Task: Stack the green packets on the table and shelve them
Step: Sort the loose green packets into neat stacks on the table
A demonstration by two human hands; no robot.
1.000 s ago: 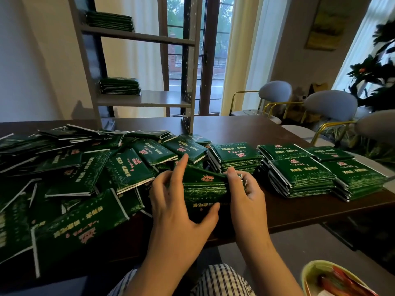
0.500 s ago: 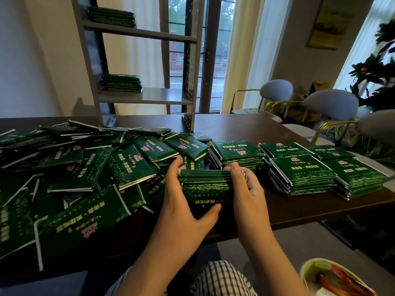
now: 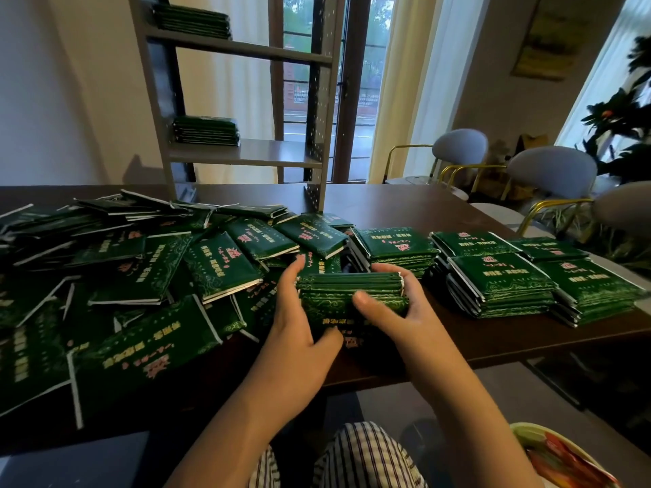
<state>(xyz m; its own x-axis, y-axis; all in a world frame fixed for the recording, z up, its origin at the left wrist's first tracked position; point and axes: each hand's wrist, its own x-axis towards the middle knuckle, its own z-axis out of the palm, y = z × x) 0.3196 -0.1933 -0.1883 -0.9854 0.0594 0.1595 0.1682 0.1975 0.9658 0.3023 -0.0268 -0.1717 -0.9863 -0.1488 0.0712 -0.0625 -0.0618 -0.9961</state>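
I see a stack of green packets (image 3: 348, 294) in the middle of my view, a little toward 6 o'clock. It sits over the near edge of the brown table (image 3: 405, 213). I cannot tell if it touches the table top.

The left hand (image 3: 296, 332) grips the left end of the stack. Its fingers curl over the far side and its thumb is at the front, low down. The right hand (image 3: 405, 318) grips the right end. Its fingers wrap round the far corner and its thumb presses on the front of the stack. The stack is squeezed between the two hands.

At 9 o'clock lies a big messy pile of loose packets (image 3: 141, 276), all across that side of the table. At 3 o'clock stand the neat piles (image 3: 500, 280), close beside each other.

At 12 o'clock a shelf (image 3: 246, 153) stands on the far part of the table. One small pile (image 3: 206, 130) lies on its lower board and another pile (image 3: 192, 21) lies on the board above.

At 2 o'clock I see grey chairs (image 3: 553, 170) and a leafy plant (image 3: 620, 128). At 5 o'clock is a bowl (image 3: 563, 456), and at 6 o'clock are striped trousers (image 3: 352, 456).
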